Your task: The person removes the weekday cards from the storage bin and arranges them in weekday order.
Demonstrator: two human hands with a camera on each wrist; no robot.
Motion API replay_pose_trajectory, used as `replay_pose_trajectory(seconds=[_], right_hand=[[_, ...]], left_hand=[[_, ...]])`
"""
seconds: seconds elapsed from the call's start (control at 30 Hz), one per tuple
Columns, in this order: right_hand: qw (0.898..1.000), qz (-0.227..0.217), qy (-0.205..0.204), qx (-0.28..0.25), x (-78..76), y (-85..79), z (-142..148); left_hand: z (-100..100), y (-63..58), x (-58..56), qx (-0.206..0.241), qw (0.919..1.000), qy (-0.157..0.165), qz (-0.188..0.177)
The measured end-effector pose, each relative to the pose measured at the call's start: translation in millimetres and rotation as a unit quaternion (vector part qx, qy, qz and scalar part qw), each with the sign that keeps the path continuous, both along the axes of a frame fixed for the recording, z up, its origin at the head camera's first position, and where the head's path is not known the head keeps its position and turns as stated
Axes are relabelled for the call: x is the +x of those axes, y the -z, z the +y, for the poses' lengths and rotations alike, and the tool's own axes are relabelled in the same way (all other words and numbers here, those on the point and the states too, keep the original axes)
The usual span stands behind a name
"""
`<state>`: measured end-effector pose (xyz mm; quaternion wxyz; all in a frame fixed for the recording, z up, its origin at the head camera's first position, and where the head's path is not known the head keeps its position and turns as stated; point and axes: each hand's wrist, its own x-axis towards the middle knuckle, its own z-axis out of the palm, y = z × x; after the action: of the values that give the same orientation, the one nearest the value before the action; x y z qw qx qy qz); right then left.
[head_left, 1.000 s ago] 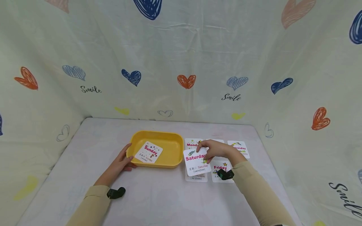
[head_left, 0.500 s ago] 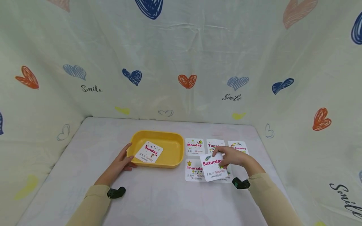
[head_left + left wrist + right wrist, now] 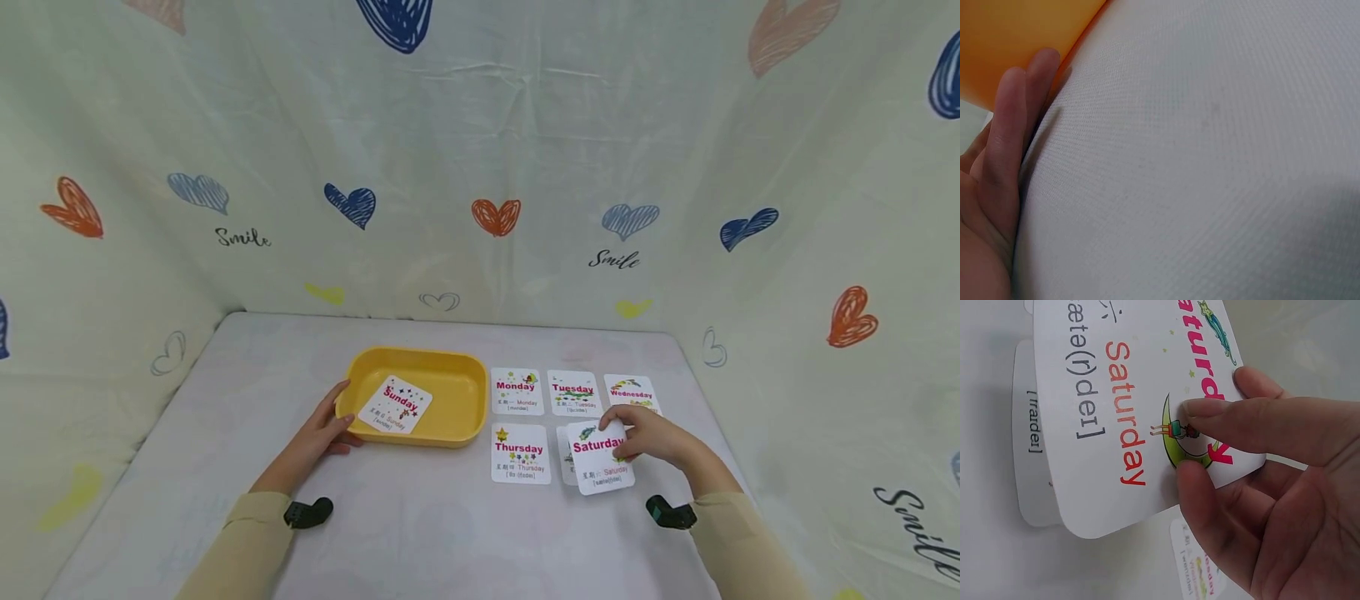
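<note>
In the head view my left hand [image 3: 324, 429] rests against the left end of a yellow tray [image 3: 459, 404]. The left wrist view shows straight fingers [image 3: 1007, 119] along the tray's outer wall [image 3: 1019, 37]. A Sunday card [image 3: 396, 404] lies tilted inside that tray. With thumb and fingers, my right hand [image 3: 652, 437] pinches the right edge of the Saturday card [image 3: 596, 467]. This card overlaps the Friday card [image 3: 564, 458], whose word is hidden in the head view; part of it shows in the right wrist view as a card beneath [image 3: 1032, 475].
Beyond the right hand lie the Monday card [image 3: 516, 392], the Tuesday card [image 3: 574, 393] and the Wednesday card [image 3: 630, 390] in a row. The Thursday card [image 3: 521, 454] is nearer, left of Friday. A white cloth covers the table [image 3: 420, 525]; a heart-printed curtain [image 3: 420, 258] surrounds it.
My right hand has carried the Saturday card rightward and slightly nearer, from over Thursday to over Friday. Monday, Tuesday and Thursday are uncovered now. The left hand and tray stay put.
</note>
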<state>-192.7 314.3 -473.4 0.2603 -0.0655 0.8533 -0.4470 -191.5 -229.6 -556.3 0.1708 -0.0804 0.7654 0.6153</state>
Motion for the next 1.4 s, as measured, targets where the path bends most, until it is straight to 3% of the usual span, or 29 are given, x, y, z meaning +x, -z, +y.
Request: replay_pose_trajectory(seconds=[0.3, 0.6, 1.03, 1.4], right_hand=[[0.996, 0.022, 0.066, 0.060, 12.6, 4.8, 24], [0.990, 0.026, 0.088, 0.112, 17.7, 10.2, 40], [0.983, 0.016, 0.103, 0.153, 8.5, 22.8, 68], [0.983, 0.001, 0.124, 0.136, 0.2, 42.1, 79]], left_hand=[[0, -1.3, -0.3, -0.004, 0.9999, 0.008, 0.011], [0, -0.1, -2.1, -0.002, 0.9998, 0.013, 0.016], [1, 0.1, -2.5, 0.002, 0.9998, 0.011, 0.014], [0, -0.5, -0.4, 0.001, 1.0000, 0.006, 0.008]])
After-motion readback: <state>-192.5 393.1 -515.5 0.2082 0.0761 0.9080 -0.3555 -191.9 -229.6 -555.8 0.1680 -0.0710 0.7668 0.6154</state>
